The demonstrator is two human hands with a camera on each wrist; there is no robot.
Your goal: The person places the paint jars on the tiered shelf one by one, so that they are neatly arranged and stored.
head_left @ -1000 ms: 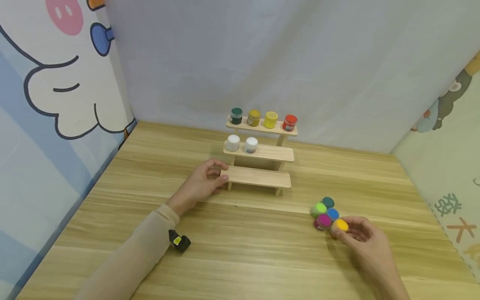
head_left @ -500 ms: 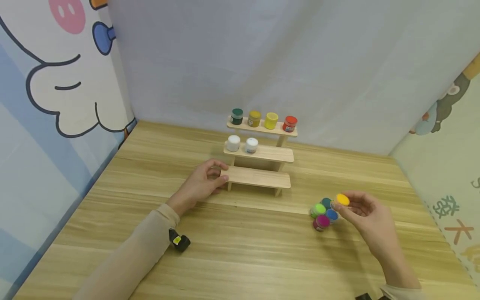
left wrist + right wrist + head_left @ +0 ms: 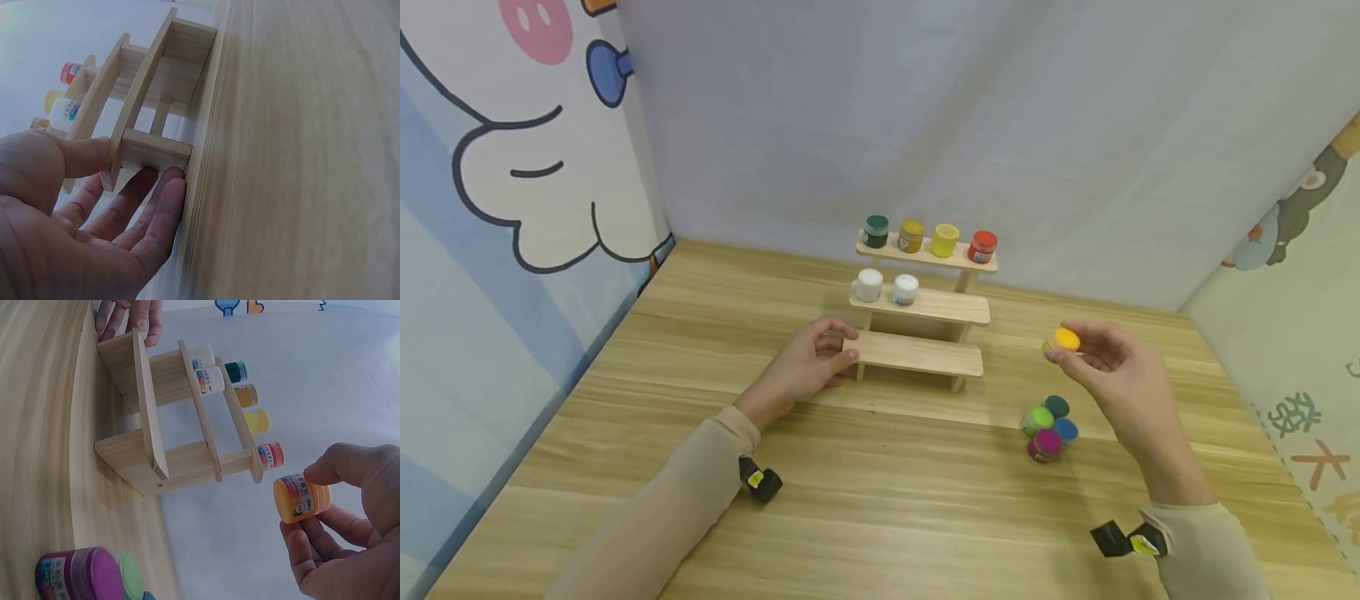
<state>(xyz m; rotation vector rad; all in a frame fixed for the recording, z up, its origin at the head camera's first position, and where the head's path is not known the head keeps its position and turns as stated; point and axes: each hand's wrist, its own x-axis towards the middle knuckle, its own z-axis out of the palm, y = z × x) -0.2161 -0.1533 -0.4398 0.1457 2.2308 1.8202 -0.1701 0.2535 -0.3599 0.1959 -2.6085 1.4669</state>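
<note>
My right hand [image 3: 1120,375] pinches an orange-yellow paint jar [image 3: 1062,342] between thumb and fingers, raised above the table to the right of the rack. The jar's label and lid face the right wrist camera. My left hand [image 3: 805,362] grips the left end of the three-step wooden display rack [image 3: 917,354]; in the left wrist view the thumb [image 3: 87,156] lies on the lowest board's end and the fingers reach underneath, by the support. Two white jars [image 3: 906,290] stand on the middle step. Dark green, ochre, yellow and red [image 3: 982,247] jars line the top step.
A cluster of jars stands on the table [image 3: 865,500] right of the rack: purple [image 3: 1045,446], light green [image 3: 1038,421], blue [image 3: 1065,431] and dark teal [image 3: 1057,407]. A pale cloth backdrop [image 3: 880,125] rises behind the rack, with printed sheets at both sides.
My right hand has lifted the orange-yellow jar from beside the cluster and carried it up and away toward the back. The left hand has stayed at the rack's end.
</note>
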